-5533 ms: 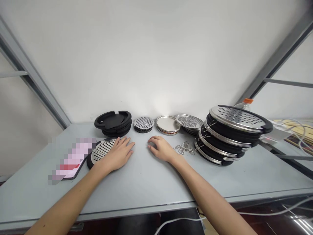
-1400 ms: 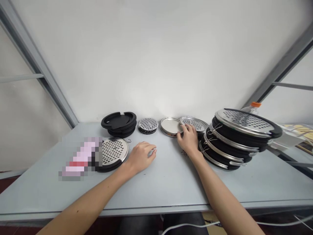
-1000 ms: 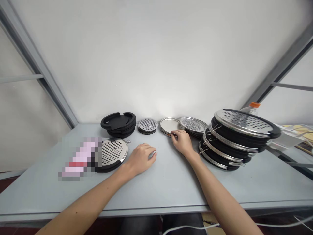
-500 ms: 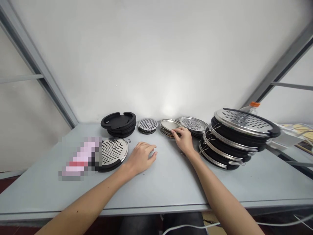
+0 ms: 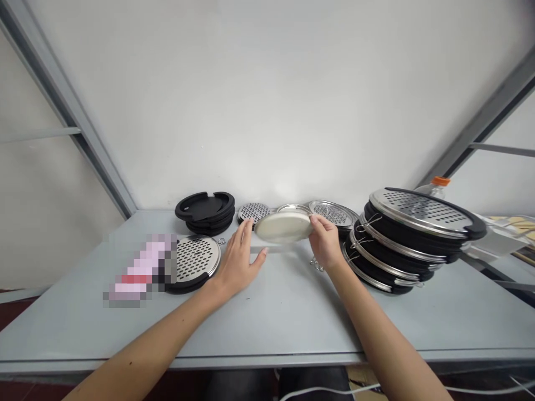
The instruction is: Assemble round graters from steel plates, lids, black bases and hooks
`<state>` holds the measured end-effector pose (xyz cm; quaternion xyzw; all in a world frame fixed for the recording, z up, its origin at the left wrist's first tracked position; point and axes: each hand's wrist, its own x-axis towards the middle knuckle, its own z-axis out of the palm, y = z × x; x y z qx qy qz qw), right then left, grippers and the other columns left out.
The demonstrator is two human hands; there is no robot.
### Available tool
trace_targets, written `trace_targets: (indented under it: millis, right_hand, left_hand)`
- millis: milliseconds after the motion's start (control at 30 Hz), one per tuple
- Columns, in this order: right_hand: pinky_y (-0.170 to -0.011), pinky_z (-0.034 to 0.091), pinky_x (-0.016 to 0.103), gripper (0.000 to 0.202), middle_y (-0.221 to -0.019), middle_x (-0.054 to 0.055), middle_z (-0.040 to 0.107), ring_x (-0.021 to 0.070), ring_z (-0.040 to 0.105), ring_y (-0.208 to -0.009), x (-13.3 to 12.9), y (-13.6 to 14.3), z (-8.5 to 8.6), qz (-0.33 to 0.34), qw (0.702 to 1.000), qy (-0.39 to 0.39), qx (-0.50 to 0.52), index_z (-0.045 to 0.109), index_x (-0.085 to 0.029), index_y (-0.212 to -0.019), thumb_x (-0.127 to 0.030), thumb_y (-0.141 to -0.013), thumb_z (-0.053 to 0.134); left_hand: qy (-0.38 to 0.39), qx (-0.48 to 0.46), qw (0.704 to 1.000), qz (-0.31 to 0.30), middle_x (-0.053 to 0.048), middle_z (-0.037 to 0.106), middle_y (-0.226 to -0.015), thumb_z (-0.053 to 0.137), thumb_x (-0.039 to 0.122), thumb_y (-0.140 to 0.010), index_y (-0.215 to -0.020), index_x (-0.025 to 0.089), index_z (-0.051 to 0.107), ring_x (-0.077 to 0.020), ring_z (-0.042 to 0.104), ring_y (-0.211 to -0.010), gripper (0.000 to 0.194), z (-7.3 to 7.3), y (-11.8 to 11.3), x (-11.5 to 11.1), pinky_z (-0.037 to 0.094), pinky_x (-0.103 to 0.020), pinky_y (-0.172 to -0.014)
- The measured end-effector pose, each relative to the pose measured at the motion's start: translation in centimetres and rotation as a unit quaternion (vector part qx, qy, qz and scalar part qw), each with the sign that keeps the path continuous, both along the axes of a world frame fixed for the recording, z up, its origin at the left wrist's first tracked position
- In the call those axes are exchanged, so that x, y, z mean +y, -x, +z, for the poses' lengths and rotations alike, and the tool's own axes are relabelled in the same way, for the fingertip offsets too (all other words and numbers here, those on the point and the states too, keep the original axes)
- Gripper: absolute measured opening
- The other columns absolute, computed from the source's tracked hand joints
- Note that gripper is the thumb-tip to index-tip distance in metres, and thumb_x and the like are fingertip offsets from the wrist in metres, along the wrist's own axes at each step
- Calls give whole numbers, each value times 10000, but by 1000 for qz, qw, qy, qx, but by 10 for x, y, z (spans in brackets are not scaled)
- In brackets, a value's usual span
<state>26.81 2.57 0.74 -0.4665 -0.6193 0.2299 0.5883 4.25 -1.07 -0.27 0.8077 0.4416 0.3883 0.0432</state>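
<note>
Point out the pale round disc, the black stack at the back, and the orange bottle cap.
Pale round disc point(image 5: 284, 227): head view, middle of its face.
Black stack point(image 5: 205, 210): head view, top piece.
Orange bottle cap point(image 5: 441, 181): head view, its side.

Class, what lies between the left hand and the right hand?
The head view shows a pale round disc between them, its edge gripped by the right hand; the open left hand is near its opposite edge, contact unclear.

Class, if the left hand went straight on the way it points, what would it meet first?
Probably the small perforated disc, directly ahead of the left hand in the picture, though the pale disc is close beside; depth is unclear.
</note>
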Motion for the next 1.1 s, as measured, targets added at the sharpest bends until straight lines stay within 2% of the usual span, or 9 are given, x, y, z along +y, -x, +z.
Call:
trace_targets:
  millis: [133,333,467,567,667,767,833,967,1100]
  right_hand:
    - [-607,432,299,318,-698,35,603,180,548,-656,-4,6,3,109,976,72,174,589,-199,-705,-516,-734,605]
    - [-635,437,290,252,-661,24,578,167,528,-667,-6,8,6,127,949,91,273,611,-197,-624,-436,-666,675]
    - [-748,453,299,218,-714,23,634,173,575,-763,2,8,-1,119,944,104,290,668,-186,-635,-396,-692,675]
    - [-805,450,305,218,-842,38,692,188,607,-860,6,9,-9,94,956,142,238,710,-182,-749,-388,-681,705]
    - [-838,447,320,282,-917,53,706,189,621,-881,6,11,-14,112,972,159,129,712,-173,-871,-389,-691,712]
    - [-788,470,331,278,-902,66,710,189,635,-816,3,15,-19,136,978,157,5,689,-158,-918,-372,-745,657]
    - [-766,476,338,219,-886,70,707,194,636,-794,1,18,-22,116,981,127,-87,681,-157,-914,-317,-784,606]
    - [-821,456,355,144,-918,78,683,217,616,-876,0,18,-28,73,960,44,-267,686,-177,-881,-209,-798,573]
    - [-868,446,365,147,-976,87,663,226,600,-935,2,14,-31,86,940,36,-328,680,-185,-911,-185,-809,574]
  left_hand:
    - [16,-7,1000,-14,-148,264,-1510,455,378,-933,-1484,196,118,-293,268,-1384,672,1,0,-2,283,-489,-1106]
    - [50,22,997,-48,-114,463,-1376,446,354,-950,-1341,207,456,-268,445,-1252,418,1,0,-3,369,-458,-1050]
    - [10,73,993,-92,-84,495,-1342,490,211,-921,-1334,250,478,-244,434,-1252,414,2,2,-2,368,-447,-1050]
    - [17,94,989,-110,-67,514,-1326,490,139,-901,-1352,277,460,-228,439,-1245,473,2,3,0,376,-438,-1043]
    - [34,115,986,-118,-52,544,-1301,489,135,-896,-1294,280,524,-230,454,-1233,425,1,5,1,370,-439,-1043]
    - [55,130,981,-135,-52,575,-1270,506,227,-914,-1280,265,536,-230,492,-1199,369,1,7,2,367,-432,-1040]
    - [74,131,976,-156,-57,572,-1287,544,305,-902,-1332,259,483,-234,497,-1202,437,1,8,2,375,-419,-1033]
    - [114,148,962,-197,-62,566,-1300,618,386,-846,-1397,272,395,-259,475,-1237,605,2,9,0,381,-421,-1024]
    - [139,167,954,-205,-82,520,-1349,608,443,-836,-1410,259,372,-274,454,-1261,648,6,11,0,363,-425,-1041]
